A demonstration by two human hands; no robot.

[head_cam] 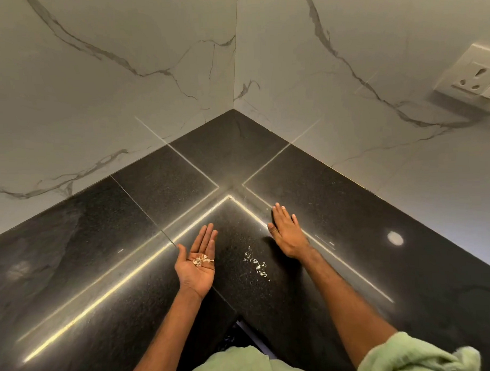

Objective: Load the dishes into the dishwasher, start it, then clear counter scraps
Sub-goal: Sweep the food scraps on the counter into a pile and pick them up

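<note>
We hold the left hand [198,263] palm-up over the black speckled polished-stone counter [88,260], close to the counter's inner front edge, so that it serves as a collecting tray. A small heap of pale, flaky scraps [200,260] lies in the hollow of the palm. The fingers are extended and only slightly cupped, with the thumb spread to the side. The hand is spread wide and grips nothing; the heap simply rests on it. We place the right hand [287,231] palm-down on the same counter, fingers straight and close together, thumb angled toward the left hand. It appears to lie flat on the stone and it also clasps nothing. A loose trail of pale crumbs [256,264] lies on the counter between the two hands, just nearer to us than the right hand. We judge that the right hand is set behind this trail to act as a scraper, drawing the crumbs toward the waiting left palm or the counter edge. The flat, unclenched posture suits fine debris, which cannot be pinched piece by piece. No dishes and no dishwasher are in view, so we judge the scrap-clearing step to be the one in hand. White grey-veined marble wall tiles [124,106] enclose the corner, and a white wall socket [473,77] sits at the right.
</note>
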